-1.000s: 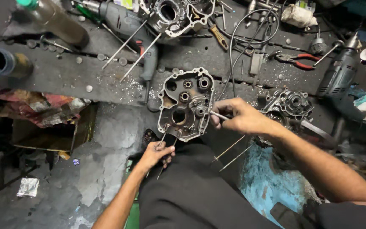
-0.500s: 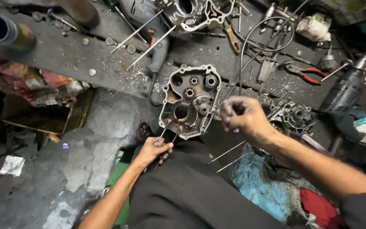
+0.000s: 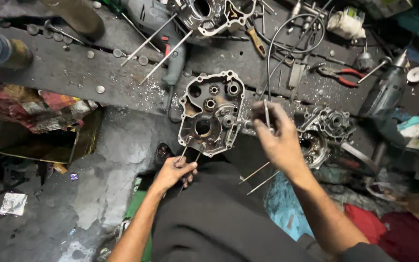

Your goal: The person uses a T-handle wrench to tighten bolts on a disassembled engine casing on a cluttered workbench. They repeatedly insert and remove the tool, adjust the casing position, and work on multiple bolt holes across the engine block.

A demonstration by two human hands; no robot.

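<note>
A grey metal engine crankcase half [image 3: 211,112] rests at the edge of a dark workbench, over my lap. My left hand [image 3: 174,171] grips the long studs [image 3: 184,153] that stick out from its lower edge. My right hand [image 3: 275,136] is beside the case's right edge, fingers closed on a thin metal rod [image 3: 266,112] that points upward. Two more studs [image 3: 260,175] poke out below my right wrist.
A second crankcase half [image 3: 327,131] lies right of my hand, a third [image 3: 212,14] at the top. Red-handled pliers [image 3: 339,76], a black cable loop [image 3: 292,39], a power drill [image 3: 386,92], a grey tool [image 3: 163,43] and loose washers [image 3: 100,89] cover the workbench [image 3: 73,73]. Colourful rags [image 3: 40,109] hang left.
My right hand drew back from the case's right side and turned the thin rod upright. My left hand kept its hold on the lower studs. The view shifted slightly.
</note>
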